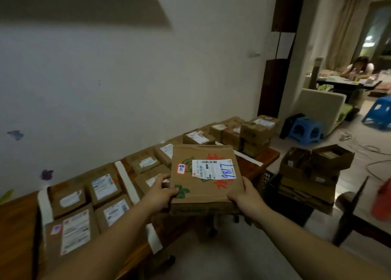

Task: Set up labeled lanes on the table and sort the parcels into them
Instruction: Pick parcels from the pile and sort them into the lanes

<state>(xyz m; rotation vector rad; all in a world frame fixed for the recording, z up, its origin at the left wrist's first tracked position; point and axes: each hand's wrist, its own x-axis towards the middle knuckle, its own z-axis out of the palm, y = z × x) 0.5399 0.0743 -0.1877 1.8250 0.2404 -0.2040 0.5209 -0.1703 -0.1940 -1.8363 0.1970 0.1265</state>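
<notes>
1. The left hand (pixel 160 192) and right hand (pixel 245 197) carry one flat brown parcel (pixel 205 186) in the air above the near edge of the surface (pixel 14 226); each grip is closed on a near corner, thumbs showing on top
2. Its white label (pixel 213 168) faces up with blue handwriting across it, and a small red-edged sticker (pixel 181 168) sits just beside that
3. The lanes look set up: pale strips of tape (pixel 127 180) cross the wooden top and split it into sections; I cannot read any writing on them
4. Sorting seems well along: small boxes (pixel 105 186) lie label-up in rows between the strips, and a stack (pixel 256 133) stands at the far end by the wall
5. What is left, by my reckoning: set this parcel in its lane, then clear the open cartons (pixel 313 167) on the floor to the right, which appear to hold more items
6. The section under the parcel is largely filled, so room there looks scarce; the bare wood beside the far strip (pixel 247 158) seems the likeliest gap
7. Around: a blue stool (pixel 304 129), a dark chair (pixel 349 212) close to the right arm that could catch an elbow, and a person (pixel 359 66) sitting in the far room, well apart from the work
</notes>
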